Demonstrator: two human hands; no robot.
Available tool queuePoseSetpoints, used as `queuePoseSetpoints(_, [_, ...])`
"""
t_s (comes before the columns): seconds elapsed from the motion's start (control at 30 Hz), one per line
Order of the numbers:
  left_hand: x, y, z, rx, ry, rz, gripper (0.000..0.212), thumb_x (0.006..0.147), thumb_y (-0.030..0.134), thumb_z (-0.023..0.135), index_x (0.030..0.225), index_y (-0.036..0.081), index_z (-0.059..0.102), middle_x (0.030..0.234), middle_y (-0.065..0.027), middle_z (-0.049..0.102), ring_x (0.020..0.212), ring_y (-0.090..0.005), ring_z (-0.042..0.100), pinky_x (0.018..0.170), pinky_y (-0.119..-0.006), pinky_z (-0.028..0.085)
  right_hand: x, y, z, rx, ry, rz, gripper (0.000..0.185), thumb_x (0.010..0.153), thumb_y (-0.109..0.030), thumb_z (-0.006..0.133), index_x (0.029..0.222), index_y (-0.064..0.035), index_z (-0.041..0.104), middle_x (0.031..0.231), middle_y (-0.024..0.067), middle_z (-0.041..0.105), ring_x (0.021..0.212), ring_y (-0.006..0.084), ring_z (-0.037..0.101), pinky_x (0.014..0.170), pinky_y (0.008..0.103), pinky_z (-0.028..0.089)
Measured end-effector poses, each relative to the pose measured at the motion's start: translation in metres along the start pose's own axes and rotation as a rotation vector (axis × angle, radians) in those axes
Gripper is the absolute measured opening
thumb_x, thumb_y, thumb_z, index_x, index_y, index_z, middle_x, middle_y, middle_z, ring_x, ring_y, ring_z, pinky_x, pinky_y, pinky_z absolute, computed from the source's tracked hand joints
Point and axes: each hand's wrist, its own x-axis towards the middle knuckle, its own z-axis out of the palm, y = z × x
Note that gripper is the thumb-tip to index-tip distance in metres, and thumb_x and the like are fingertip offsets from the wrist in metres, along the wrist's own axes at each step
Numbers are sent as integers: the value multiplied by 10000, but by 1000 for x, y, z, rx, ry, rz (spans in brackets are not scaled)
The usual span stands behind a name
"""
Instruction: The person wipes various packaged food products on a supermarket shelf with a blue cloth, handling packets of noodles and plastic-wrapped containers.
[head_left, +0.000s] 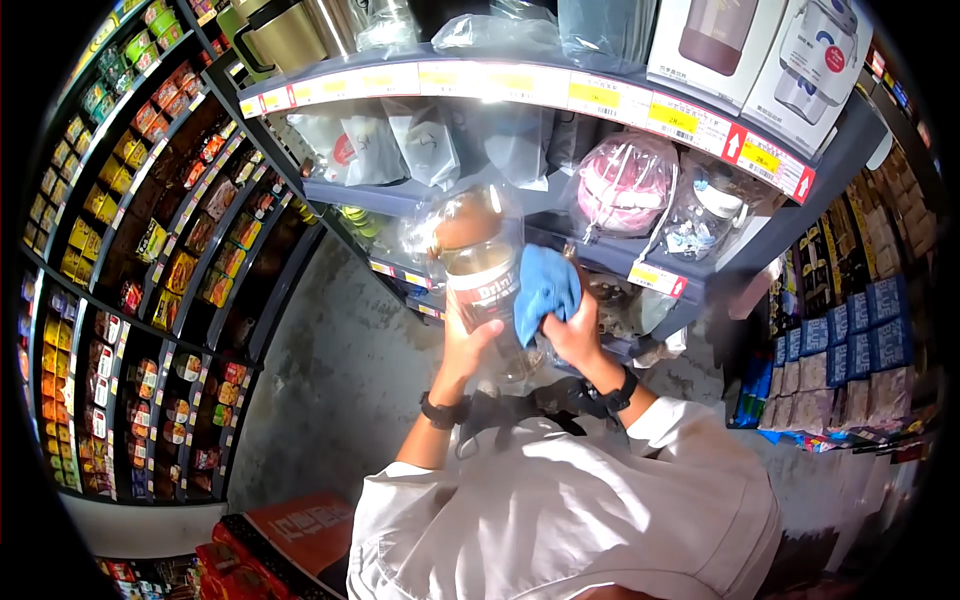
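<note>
In front of me, a large clear drinking bottle (510, 352) with a red-and-white label band is held up by my left hand (466, 341), which grips its side. Its brownish top (469, 225) appears covered in shiny clear plastic. A blue cloth (549, 289) is bunched in my right hand (576, 330), just right of the bottle. The cloth lies close against the bottle's side; whether it touches cannot be told. Both hands are before the lower levels of a dark shelf rack (517, 196).
Pink bagged cup (626, 180) and bagged bottle (709, 206) sit on the middle shelf. Boxed bottles (701, 52) and a metal jug (281, 34) stand above. Packed food shelves (172, 247) line the left. Stacked tissue packs (847, 337) are at right, a red carton (300, 532) behind.
</note>
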Motion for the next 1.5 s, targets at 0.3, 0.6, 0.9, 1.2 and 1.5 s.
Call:
queuePoseSetpoints(0.3, [-16, -10, -12, -35, -72, -96, 930, 684, 259, 767, 1401, 30, 222, 1314, -96, 425, 1197, -198, 440, 998, -370, 377, 5, 14, -11, -91, -112, -147, 538, 617, -72, 758, 1115, 14, 574, 1161, 144, 552, 1049, 278, 565, 919, 364, 429])
queuePoseSetpoints(0.6, [-15, 1, -9, -46, -38, -84, 907, 692, 260, 751, 1407, 51, 235, 1285, -89, 466, 1163, -201, 479, 994, -375, 381, -10, 4, -12, -15, -168, -208, 517, 622, -83, 753, 1102, 3, 582, 1099, 146, 583, 988, 286, 582, 887, 376, 441])
queuePoseSetpoints(0.9, [-13, -1, 5, -118, -86, -114, 870, 714, 285, 712, 1397, 28, 239, 1271, -106, 472, 1131, -220, 506, 977, -391, 402, 11, 6, -16, 101, -97, -75, 573, 694, -96, 734, 1205, 8, 496, 1096, 79, 580, 999, 164, 555, 881, 308, 443])
queuePoseSetpoints(1.2, [14, 2, 14, -75, -70, -98, 794, 715, 305, 696, 1351, 29, 308, 1224, -116, 511, 1087, -229, 536, 948, -383, 426, 24, 9, -27, 12, -124, -232, 510, 628, -77, 761, 1098, -2, 579, 1080, 122, 582, 965, 253, 580, 872, 363, 444])
queuePoseSetpoints(1.5, [32, 10, 22, -87, -74, -30, 796, 700, 293, 713, 1334, 26, 313, 1149, -135, 557, 1014, -246, 590, 891, -384, 478, 19, 19, -29, 103, -99, -46, 600, 686, -109, 773, 1199, -2, 480, 1050, 82, 602, 957, 168, 577, 866, 323, 458])
